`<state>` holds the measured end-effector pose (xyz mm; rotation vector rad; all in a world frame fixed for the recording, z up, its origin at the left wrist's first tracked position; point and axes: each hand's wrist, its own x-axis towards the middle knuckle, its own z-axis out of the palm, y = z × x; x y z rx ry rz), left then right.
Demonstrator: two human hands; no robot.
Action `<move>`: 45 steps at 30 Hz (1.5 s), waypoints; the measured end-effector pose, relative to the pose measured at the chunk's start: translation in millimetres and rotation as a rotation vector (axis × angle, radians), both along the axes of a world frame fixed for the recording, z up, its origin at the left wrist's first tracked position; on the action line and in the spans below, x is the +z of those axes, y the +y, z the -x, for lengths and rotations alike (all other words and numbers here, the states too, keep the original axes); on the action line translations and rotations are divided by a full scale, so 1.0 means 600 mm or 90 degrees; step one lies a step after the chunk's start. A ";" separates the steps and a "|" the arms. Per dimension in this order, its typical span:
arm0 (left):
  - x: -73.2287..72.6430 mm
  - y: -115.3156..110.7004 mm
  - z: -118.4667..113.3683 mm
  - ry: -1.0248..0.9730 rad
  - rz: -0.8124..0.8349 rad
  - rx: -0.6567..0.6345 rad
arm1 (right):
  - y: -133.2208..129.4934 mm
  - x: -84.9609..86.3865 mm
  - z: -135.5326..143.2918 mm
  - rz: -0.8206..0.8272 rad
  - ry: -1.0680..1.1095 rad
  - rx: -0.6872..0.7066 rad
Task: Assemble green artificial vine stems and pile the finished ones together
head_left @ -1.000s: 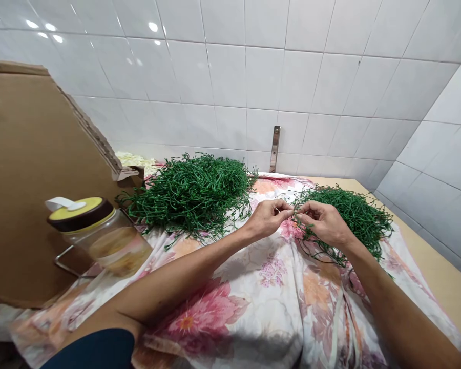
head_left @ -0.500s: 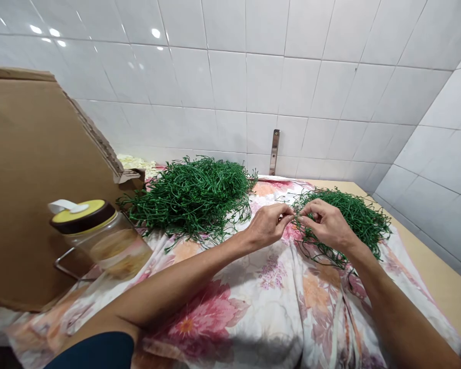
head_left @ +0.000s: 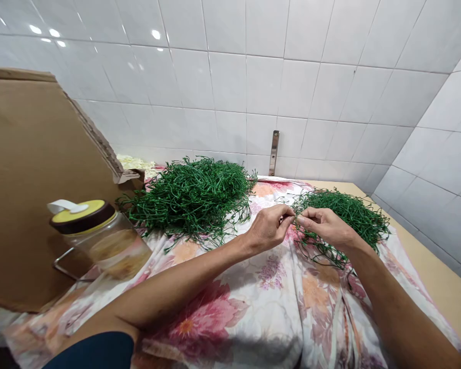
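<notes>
My left hand (head_left: 271, 225) and my right hand (head_left: 325, 225) meet fingertip to fingertip over the floral cloth (head_left: 269, 302). Both are closed in a pinch, thumb against forefinger. What sits between the fingertips is too small to make out. Just behind and beside my right hand lies a smaller heap of thin green artificial stems (head_left: 353, 212), with small knobs at their ends; the hand hides part of it. A larger heap of the same green stems (head_left: 200, 195) spreads to the left, beyond my left forearm.
A tall cardboard piece (head_left: 42, 179) stands at the left. Before it, a clear jar (head_left: 117, 251) with a yellow and brown lid leans over. Pale yellow pieces (head_left: 136, 164) lie behind. White wall tiles (head_left: 226, 77) and a metal strip (head_left: 274, 154) border the back of the wooden tabletop (head_left: 441, 277).
My right hand's fingers have flattened and drawn closer together, still at the left fingertips. My left hand has closed its pinch slightly. The heaps look the same.
</notes>
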<state>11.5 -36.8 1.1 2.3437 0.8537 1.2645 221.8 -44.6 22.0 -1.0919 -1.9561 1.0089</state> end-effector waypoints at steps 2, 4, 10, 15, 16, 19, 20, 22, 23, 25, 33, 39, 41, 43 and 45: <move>-0.007 0.000 0.000 0.015 -0.026 0.004 | 0.002 -0.005 0.000 0.002 -0.027 0.012; -0.016 0.000 -0.002 0.030 -0.033 0.002 | 0.007 -0.014 0.000 0.019 -0.039 0.024; -0.042 0.002 -0.008 0.012 0.050 0.019 | 0.022 -0.040 0.004 0.061 -0.054 0.042; -0.056 0.002 -0.009 0.019 0.083 0.036 | 0.017 -0.050 0.021 -0.092 -0.199 -0.064; -0.058 0.002 -0.009 0.025 0.083 0.045 | 0.014 -0.052 0.025 -0.131 -0.235 -0.093; -0.060 0.002 -0.005 0.060 0.066 0.068 | 0.008 -0.057 0.036 -0.213 -0.299 -0.134; -0.059 0.003 -0.004 0.075 0.056 0.070 | 0.008 -0.058 0.037 -0.228 -0.306 -0.136; -0.058 0.005 -0.002 0.093 0.037 0.066 | 0.009 -0.057 0.034 -0.224 -0.301 -0.128; -0.056 0.007 -0.001 0.091 0.035 0.059 | 0.010 -0.055 0.030 -0.203 -0.289 -0.112; -0.051 0.011 0.000 0.062 0.062 0.037 | 0.015 -0.047 0.020 -0.139 -0.249 -0.048; -0.035 0.026 -0.002 -0.049 0.277 -0.075 | 0.020 -0.024 -0.013 0.017 -0.126 0.101; -0.031 0.025 -0.002 -0.060 0.298 -0.069 | 0.013 -0.025 -0.002 -0.063 -0.182 0.076; -0.030 0.023 0.000 -0.036 0.265 -0.046 | 0.011 -0.027 0.004 -0.091 -0.210 0.055; -0.032 0.022 0.002 0.003 0.208 -0.016 | 0.010 -0.031 0.010 -0.125 -0.251 0.020; -0.036 0.021 0.003 0.040 0.139 -0.003 | 0.007 -0.035 0.015 -0.164 -0.301 -0.009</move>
